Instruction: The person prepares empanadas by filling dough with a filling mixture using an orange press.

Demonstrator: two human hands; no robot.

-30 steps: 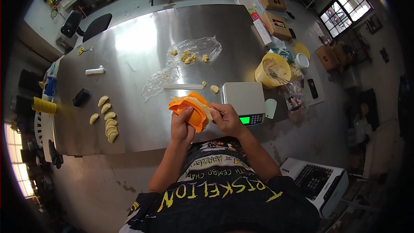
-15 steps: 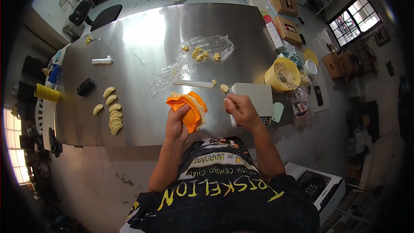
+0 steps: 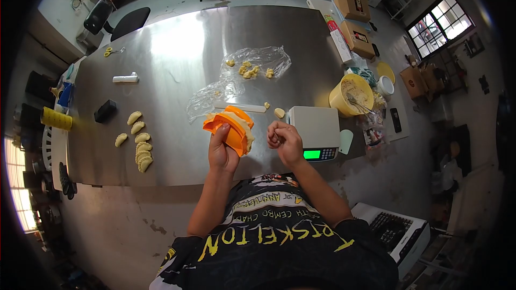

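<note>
Steel table [image 3: 177, 48] bears dumplings [image 3: 137, 139], scale [image 3: 314, 129], yellow bucket [image 3: 349, 96].

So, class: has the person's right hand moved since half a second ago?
Yes. The right hand has drawn back from the scale toward the orange press in the left hand.

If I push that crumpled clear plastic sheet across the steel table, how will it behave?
The crumpled clear plastic sheet looks thin and floppy, so it would probably bunch rather than slide. The small dough scraps lying on it could scatter.
</note>
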